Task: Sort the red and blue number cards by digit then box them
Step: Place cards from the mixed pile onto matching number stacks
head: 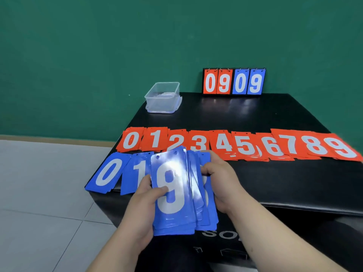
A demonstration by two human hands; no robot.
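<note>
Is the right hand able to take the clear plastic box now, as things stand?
Probably not yet. The right hand grips the blue card stack together with the left hand, and the clear plastic box stands far off beyond the red cards.

Red cards [235, 144] and blue cards [172, 193] bear white digits; green wall [98, 46].

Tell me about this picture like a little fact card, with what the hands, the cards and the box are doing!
Left hand: holds the blue stack, thumb on its top card, a 9
Right hand: grips the fanned cards at the stack's right side
Red cards: row of piles, 0 to 9, on the black table
Blue cards laid down: blue 0 and blue 1, in front of the red row
Clear box: far left of the table, no cards seen inside
Scoreboard: at the back, reads 0909
</note>
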